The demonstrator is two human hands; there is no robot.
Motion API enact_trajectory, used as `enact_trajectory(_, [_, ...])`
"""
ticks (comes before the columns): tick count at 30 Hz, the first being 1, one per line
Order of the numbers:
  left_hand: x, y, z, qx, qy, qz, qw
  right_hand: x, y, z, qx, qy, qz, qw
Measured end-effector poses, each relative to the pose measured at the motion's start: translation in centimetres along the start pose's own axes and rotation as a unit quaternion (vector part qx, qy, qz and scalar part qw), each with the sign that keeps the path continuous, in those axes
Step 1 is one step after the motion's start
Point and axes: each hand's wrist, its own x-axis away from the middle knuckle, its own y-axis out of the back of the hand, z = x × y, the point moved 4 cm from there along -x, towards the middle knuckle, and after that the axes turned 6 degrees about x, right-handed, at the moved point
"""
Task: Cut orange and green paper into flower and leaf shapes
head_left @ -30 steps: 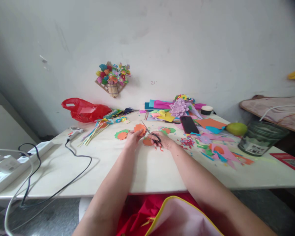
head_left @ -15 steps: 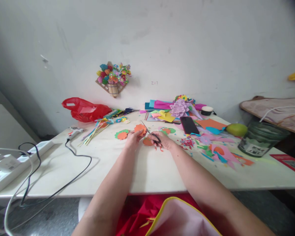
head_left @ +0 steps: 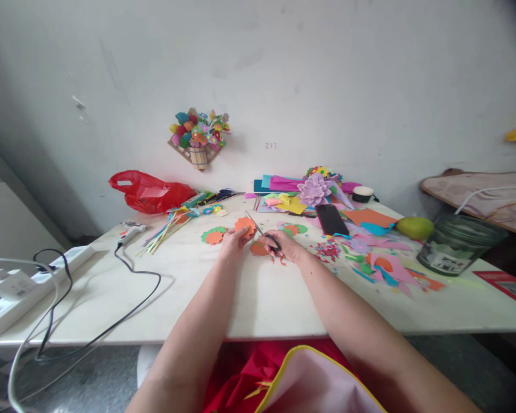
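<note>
My left hand [head_left: 233, 240] pinches an orange paper flower shape [head_left: 245, 224] above the white table [head_left: 258, 298]. My right hand [head_left: 284, 245] is closed round the black handles of a pair of scissors [head_left: 262, 232], whose blades point up-left into the orange paper. Beneath the hands lies another orange cut-out [head_left: 258, 248] with small red scraps beside it. A green and orange paper flower [head_left: 212, 235] lies just left of my left hand.
Coloured paper sheets and a purple paper flower [head_left: 313, 189] are piled at the back, with a black phone [head_left: 330, 218], paper scraps, a green fruit [head_left: 414, 227] and a dark glass jar [head_left: 458, 245] to the right. A red plastic bag [head_left: 148, 192], coloured sticks [head_left: 165, 228], a black cable [head_left: 133, 275] and a power strip [head_left: 17, 292] lie to the left.
</note>
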Motion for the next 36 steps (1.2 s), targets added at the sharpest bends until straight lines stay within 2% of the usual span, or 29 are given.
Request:
enact_trajectory(23, [-0.1, 0.3, -0.3, 0.001, 0.002, -0.016, 1.0, -0.8, 0.3, -1.1, 0.006, -0.002, 0.008, 1.0])
enact_trajectory(32, [-0.1, 0.3, -0.5, -0.009, -0.012, -0.015, 1.0, -0.4, 0.0, -0.6, 0.007, -0.026, 0.013, 1.0])
enact_trajectory(36, [-0.1, 0.4, -0.3, -0.004, -0.021, -0.008, 1.0, 0.0, 0.0, -0.2, 0.003, -0.013, 0.02, 1.0])
